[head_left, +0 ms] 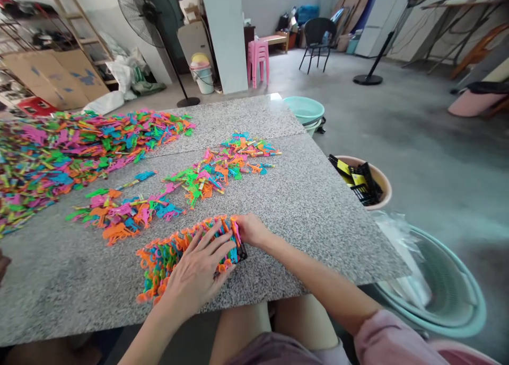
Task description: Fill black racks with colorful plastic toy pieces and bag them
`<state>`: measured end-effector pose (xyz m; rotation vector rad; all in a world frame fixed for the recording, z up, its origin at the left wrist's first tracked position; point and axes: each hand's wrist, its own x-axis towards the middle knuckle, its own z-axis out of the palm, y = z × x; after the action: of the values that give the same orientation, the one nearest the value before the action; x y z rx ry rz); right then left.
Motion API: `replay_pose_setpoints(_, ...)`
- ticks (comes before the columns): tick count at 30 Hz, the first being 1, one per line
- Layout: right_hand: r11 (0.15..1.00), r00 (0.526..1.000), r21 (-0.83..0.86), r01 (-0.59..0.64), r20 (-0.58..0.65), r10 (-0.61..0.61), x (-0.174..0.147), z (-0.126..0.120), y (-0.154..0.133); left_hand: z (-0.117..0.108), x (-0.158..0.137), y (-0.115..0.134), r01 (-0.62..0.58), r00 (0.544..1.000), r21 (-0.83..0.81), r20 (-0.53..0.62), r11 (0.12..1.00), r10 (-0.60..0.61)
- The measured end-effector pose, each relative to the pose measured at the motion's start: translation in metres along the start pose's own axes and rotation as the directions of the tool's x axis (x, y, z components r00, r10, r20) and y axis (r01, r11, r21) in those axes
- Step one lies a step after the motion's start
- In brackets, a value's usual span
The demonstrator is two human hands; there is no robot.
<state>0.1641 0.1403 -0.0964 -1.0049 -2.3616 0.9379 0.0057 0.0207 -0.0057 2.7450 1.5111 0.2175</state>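
Note:
Rows of small plastic toy guns (pixel 170 251) in orange, green, blue and pink are packed side by side in front of me, with the corner of a black tray (pixel 242 254) showing at the right end. My left hand (pixel 201 264) lies across the top of the rows, its fingers spread. At the right end, my right hand (pixel 251 230) is closed at the edge of the rows, with its fingertips against a pink and orange toy gun (pixel 237 231). Part of its grip is hidden. Loose toy guns (pixel 210 177) lie just beyond the rows.
A large heap of toy guns (pixel 79 153) covers the left of the granite table (pixel 310 211); a smaller pile (pixel 131 214) lies nearer. Another person's hand (pixel 3 264) shows at the left edge. A tub of black trays (pixel 358 179) and green baskets (pixel 449 280) stand right.

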Motion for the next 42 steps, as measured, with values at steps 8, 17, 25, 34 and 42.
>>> replay_pose_setpoints(8,0.989,0.993,-0.149,0.007,0.116,0.010,0.006,0.002,-0.018,-0.003,0.007,0.001,-0.094,0.996,0.013,-0.001,0.995,0.094)
replay_pose_setpoints(17,0.768,0.894,-0.468,-0.438,-0.314,0.319,0.058,-0.082,0.066,0.007,0.001,-0.002,-0.060,0.998,0.064,-0.011,0.996,0.061)
replay_pose_setpoints(25,0.734,0.888,-0.502,-0.456,-0.314,0.337,0.079,-0.111,0.093,0.004,0.003,-0.001,-0.011,0.999,-0.035,0.043,0.999,0.012)
replay_pose_setpoints(34,0.824,0.930,0.438,-0.358,0.088,0.358,-0.068,-0.009,0.021,0.000,0.010,0.006,0.034,0.998,-0.085,0.063,0.996,-0.029)
replay_pose_setpoints(42,0.925,0.954,0.272,-0.265,-0.068,0.293,-0.072,0.024,-0.007,0.007,0.008,0.004,0.002,1.000,-0.083,0.013,0.997,-0.001)
